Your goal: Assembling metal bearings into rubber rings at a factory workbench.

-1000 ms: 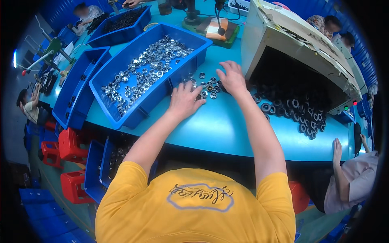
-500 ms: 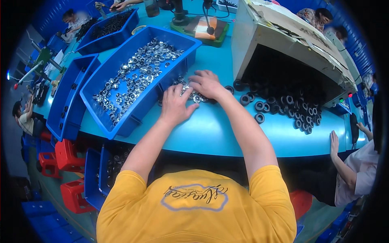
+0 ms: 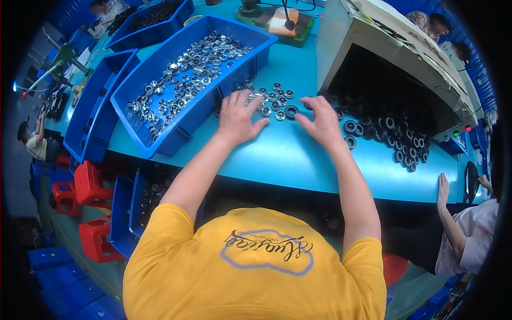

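Both hands apart now: left hand [image 3: 238, 118] & right hand [image 3: 320, 124] flat, fingers spread.

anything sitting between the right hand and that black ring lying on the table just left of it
Nothing visible does. The black ring lies on bare teal table, just off the right hand, with open surface between them. The small silver parts lie beyond the ring and by the left hand, not in that gap.

blue bin [image 3: 160, 136] | silver parts [image 3: 186, 74] | black rings [image 3: 394, 133] | teal table [image 3: 298, 154]
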`<state>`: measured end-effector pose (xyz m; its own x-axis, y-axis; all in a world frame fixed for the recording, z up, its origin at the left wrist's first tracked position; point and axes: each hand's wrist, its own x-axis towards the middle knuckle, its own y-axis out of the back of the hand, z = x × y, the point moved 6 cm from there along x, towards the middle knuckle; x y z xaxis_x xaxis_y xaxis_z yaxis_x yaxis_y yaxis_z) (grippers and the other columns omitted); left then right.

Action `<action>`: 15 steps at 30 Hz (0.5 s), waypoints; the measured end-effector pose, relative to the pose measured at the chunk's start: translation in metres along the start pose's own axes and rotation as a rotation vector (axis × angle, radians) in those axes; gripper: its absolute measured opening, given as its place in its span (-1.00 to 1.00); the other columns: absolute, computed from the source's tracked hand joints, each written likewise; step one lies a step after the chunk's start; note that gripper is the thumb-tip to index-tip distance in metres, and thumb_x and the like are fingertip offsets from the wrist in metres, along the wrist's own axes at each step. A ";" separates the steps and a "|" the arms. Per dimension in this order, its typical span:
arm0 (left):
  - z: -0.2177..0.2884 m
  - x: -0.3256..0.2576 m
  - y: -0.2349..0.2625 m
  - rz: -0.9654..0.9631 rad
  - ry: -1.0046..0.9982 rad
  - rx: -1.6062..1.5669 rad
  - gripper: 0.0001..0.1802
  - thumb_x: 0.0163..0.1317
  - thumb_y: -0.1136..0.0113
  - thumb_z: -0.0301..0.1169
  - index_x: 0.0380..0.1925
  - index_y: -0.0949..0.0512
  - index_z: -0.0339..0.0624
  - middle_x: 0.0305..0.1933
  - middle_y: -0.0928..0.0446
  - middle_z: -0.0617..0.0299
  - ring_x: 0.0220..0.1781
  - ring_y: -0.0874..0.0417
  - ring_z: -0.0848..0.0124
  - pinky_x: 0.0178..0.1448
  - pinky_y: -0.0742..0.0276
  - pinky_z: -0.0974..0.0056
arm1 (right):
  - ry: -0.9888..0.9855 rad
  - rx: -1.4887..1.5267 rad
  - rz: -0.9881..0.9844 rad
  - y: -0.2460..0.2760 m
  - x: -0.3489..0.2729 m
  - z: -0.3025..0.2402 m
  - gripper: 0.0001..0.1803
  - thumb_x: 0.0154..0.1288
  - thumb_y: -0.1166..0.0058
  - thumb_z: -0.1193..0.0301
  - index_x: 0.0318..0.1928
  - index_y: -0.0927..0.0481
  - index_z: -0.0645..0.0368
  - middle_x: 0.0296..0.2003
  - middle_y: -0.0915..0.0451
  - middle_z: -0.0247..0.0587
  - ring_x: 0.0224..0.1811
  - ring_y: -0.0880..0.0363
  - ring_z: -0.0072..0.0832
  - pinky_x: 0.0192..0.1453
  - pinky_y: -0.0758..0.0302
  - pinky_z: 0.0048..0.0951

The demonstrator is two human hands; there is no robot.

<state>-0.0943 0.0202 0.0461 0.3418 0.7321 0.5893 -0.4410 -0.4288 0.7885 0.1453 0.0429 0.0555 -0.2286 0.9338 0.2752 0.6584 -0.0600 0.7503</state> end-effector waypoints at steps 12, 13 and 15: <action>0.042 0.006 -0.013 -0.019 0.164 -0.585 -0.57 0.32 -0.42 -0.33 0.18 -0.64 -0.06 0.01 -0.62 0.10 0.02 -0.66 0.23 -0.05 -0.60 0.13 | 0.029 0.006 0.155 -0.001 -0.024 -0.009 -0.49 0.15 -0.51 0.32 0.12 -0.67 0.09 -0.07 -0.63 -0.23 -0.12 -0.70 -0.24 -0.05 -0.65 -0.23; 0.047 0.008 -0.023 -0.179 0.297 -0.735 -0.57 0.51 -0.26 -0.23 0.29 -0.58 -0.12 0.00 -0.64 0.13 -0.03 -0.70 0.37 -0.16 -0.65 0.23 | 0.030 0.026 0.181 0.010 -0.032 -0.015 -0.49 0.14 -0.51 0.34 0.12 -0.67 0.08 -0.09 -0.63 -0.25 -0.18 -0.67 -0.30 -0.10 -0.63 -0.28; 0.063 0.008 -0.042 -0.348 0.544 -1.305 -0.52 0.59 -0.15 -0.15 0.36 -0.52 -0.16 0.05 -0.64 0.16 0.02 -0.69 0.39 -0.08 -0.67 0.23 | 0.043 0.072 0.223 0.027 -0.048 -0.033 -0.49 0.13 -0.51 0.37 0.12 -0.68 0.07 -0.12 -0.62 -0.28 -0.31 -0.61 -0.41 -0.20 -0.60 -0.37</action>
<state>-0.0209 0.0112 0.0286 0.3670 0.9296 0.0335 -0.9297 0.3677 -0.0182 0.1506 -0.0154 0.0825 -0.1013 0.8843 0.4557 0.7450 -0.2362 0.6239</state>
